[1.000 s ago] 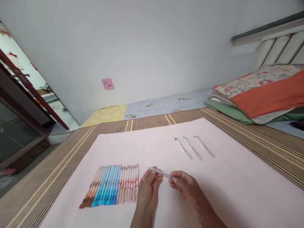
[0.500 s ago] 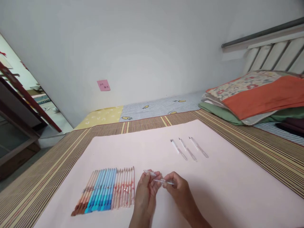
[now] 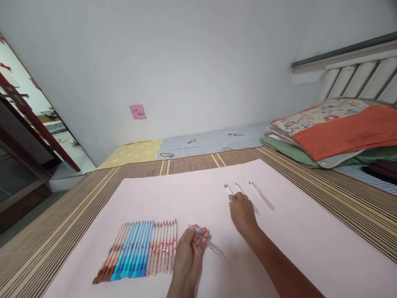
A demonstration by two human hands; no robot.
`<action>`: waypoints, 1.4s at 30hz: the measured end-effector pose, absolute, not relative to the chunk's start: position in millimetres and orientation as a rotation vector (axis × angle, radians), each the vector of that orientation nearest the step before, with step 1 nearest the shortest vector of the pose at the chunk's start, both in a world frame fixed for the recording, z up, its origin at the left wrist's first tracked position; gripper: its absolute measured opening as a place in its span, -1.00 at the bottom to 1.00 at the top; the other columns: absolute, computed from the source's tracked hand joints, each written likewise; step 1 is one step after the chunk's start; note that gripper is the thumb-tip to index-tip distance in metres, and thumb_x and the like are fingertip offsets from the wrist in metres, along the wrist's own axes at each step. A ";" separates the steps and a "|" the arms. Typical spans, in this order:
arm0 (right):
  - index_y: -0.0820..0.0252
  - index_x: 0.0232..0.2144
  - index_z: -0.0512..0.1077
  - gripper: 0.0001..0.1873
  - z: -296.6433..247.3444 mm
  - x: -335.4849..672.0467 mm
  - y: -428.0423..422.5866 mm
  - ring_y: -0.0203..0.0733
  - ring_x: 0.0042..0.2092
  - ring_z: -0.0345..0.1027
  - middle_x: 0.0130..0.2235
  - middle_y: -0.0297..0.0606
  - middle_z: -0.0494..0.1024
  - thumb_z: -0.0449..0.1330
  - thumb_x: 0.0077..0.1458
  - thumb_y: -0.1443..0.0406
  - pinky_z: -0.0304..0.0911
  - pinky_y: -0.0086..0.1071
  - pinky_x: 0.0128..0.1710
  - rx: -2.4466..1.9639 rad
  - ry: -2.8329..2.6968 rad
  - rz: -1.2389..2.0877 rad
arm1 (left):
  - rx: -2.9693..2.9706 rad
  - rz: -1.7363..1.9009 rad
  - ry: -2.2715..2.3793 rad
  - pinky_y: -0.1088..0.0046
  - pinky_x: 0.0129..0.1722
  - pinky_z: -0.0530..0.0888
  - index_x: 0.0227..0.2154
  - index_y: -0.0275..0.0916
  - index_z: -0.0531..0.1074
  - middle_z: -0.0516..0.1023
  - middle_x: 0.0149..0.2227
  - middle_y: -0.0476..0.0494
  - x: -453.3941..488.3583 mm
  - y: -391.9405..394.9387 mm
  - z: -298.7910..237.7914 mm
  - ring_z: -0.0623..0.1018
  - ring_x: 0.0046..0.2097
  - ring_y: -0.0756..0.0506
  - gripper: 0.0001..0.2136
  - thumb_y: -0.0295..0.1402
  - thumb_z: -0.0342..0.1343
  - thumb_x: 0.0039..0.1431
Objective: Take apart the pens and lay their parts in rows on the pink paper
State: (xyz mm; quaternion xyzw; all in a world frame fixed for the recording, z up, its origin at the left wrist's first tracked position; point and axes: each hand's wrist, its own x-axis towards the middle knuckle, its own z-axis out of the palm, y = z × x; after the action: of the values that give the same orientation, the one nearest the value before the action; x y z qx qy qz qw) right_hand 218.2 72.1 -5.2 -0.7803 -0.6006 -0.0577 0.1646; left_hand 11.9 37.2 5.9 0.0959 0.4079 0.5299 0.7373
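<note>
My left hand (image 3: 190, 252), fingers curled, grips a clear plastic pen barrel (image 3: 214, 249). It juts out beyond the fingertips toward the lower right, and a clear end also shows above the thumb. My right hand (image 3: 243, 213) is stretched out to the upper right. Its fingers are drawn together over the leftmost white pen refill (image 3: 228, 189), whose dark-tipped end shows while the lower part is hidden. Beside it lie a partly covered white refill (image 3: 239, 187) and, farther right, another white refill (image 3: 254, 190) with a clear piece at its lower end.
A row of brown, blue and pink-patterned pens (image 3: 133, 248) lies left of my hands on a pale pink sheet (image 3: 173, 194). Under the sheet is a striped mat (image 3: 192, 164). Folded fabrics (image 3: 338, 128) are piled at right, and a pink note (image 3: 137, 111) sticks to the wall.
My right hand has let go of the clear barrel by my left hand and moved up and right to the white refills. My left hand keeps hold of the barrel, now slanting more downward.
</note>
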 end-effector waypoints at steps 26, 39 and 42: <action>0.30 -0.24 0.43 -0.88 -13.0 215.4 98.8 -0.11 -0.19 0.45 -0.20 -0.08 0.52 0.09 0.27 0.38 0.14 -0.36 -0.32 -2.361 -1.650 -0.040 | 0.213 1.134 0.879 0.57 -0.50 0.54 -0.40 -0.43 0.47 0.63 -0.45 -0.35 10.8 38.3 5.8 0.63 -0.46 -0.07 -0.88 -0.53 0.09 0.24; 0.27 -0.24 0.41 -0.86 -13.0 196.2 109.6 -0.15 -0.20 0.48 -0.21 -0.10 0.54 0.04 0.26 0.44 0.14 -0.40 -0.34 -2.338 -1.663 0.073 | 0.275 1.130 0.807 0.54 -0.44 0.56 -0.35 -0.41 0.49 0.63 -0.42 -0.35 9.5 38.2 4.3 0.63 -0.42 -0.08 -0.91 -0.48 0.15 0.22; 0.26 -0.23 0.41 -0.87 -11.9 196.7 108.4 -0.14 -0.17 0.48 -0.19 -0.09 0.54 0.05 0.26 0.42 0.15 -0.40 -0.31 -2.335 -1.653 0.077 | 0.275 1.127 0.809 0.54 -0.45 0.55 -0.36 -0.42 0.49 0.63 -0.42 -0.34 9.4 37.8 4.9 0.63 -0.42 -0.08 -0.90 -0.47 0.14 0.23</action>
State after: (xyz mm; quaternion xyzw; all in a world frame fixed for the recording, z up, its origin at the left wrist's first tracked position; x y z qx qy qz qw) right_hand 196.7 108.4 -11.9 -0.8079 -0.5720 0.0267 0.1394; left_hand 9.4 37.8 4.9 0.1265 0.3716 0.5176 0.7602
